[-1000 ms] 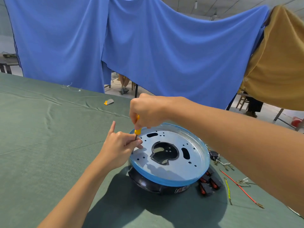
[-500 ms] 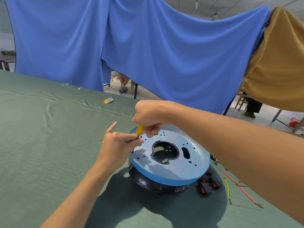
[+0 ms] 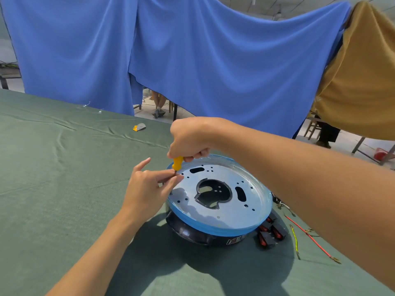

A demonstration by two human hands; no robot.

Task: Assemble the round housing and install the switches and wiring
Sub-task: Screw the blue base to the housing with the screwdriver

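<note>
A round housing [image 3: 218, 210] stands on the green table: a silvery perforated plate with a blue rim over a black base [image 3: 192, 232]. My right hand [image 3: 190, 138] grips a yellow-handled screwdriver [image 3: 177, 163] held upright over the plate's left edge. My left hand [image 3: 147, 189] pinches the screwdriver's thin shaft near its tip, index finger sticking out. Black and red switches [image 3: 270, 233] lie at the housing's right side, with red [image 3: 310, 238] and yellow-green [image 3: 296, 240] wires beside them.
A small grey and yellow piece [image 3: 140, 127] lies far back on the green cloth [image 3: 53, 178]. Blue drapes [image 3: 192, 60] and an ochre cloth [image 3: 363, 71] hang behind the table. More wiring parts [image 3: 282, 205] sit behind my right forearm.
My right hand has risen, so more of the yellow handle shows below it. My left fingers stay at the shaft. The camera view shifted slightly.
</note>
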